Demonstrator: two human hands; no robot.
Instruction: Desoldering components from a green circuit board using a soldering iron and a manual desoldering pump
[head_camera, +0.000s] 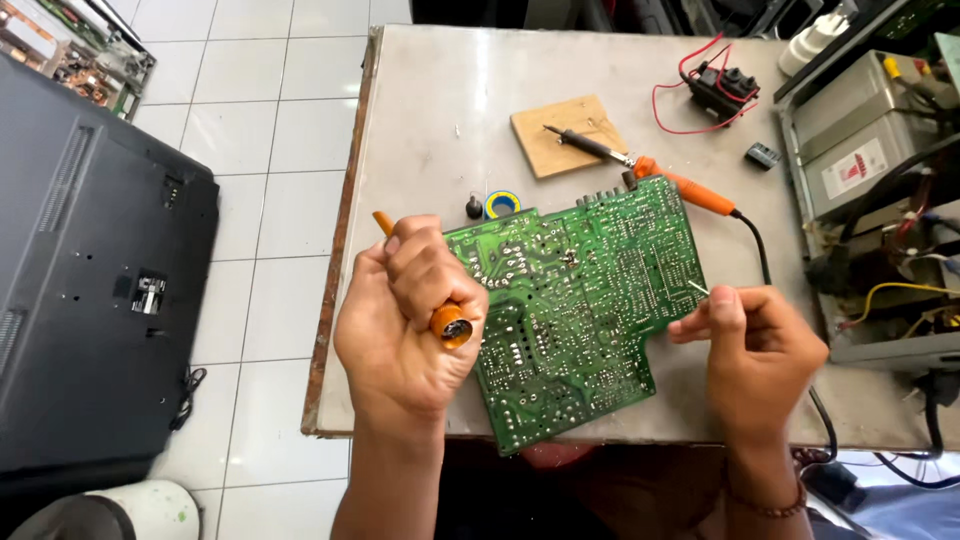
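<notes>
Left hand: your left hand (405, 320) is closed in a full fist around an orange-handled tool (450, 322); the butt end shows at the thumb side and the orange shaft comes out past the knuckles toward 11 o'clock. What kind of tip it has, you cannot tell.
Right hand: your right hand (755, 345) has its grip pinched nearly shut on a thin silvery wire (697, 289), probably solder, which pokes toward 10 o'clock at the board's right edge.
Board: the green circuit board (575, 305) lies solder-side up at the near edge of the surface (430, 120), between your hands, its lower corner overhanging toward you.
Progress: by my judgement the work is mid-way; both tools are in hand but neither tip touches a joint, and no fresh joint can be made out.
At 12 o'clock: an orange soldering iron (680, 185) rests with its tip on a small wooden block (565, 135), its black cord running down past your right hand.
Also near: a yellow-and-blue round spool (502, 204) and a small black knob (474, 208) just beyond the board.
At 1 to 3 o'clock: a black part with red wires (722, 88), then an opened metal chassis (870, 140).
In the way: the iron's cord lies close under your right wrist.
</notes>
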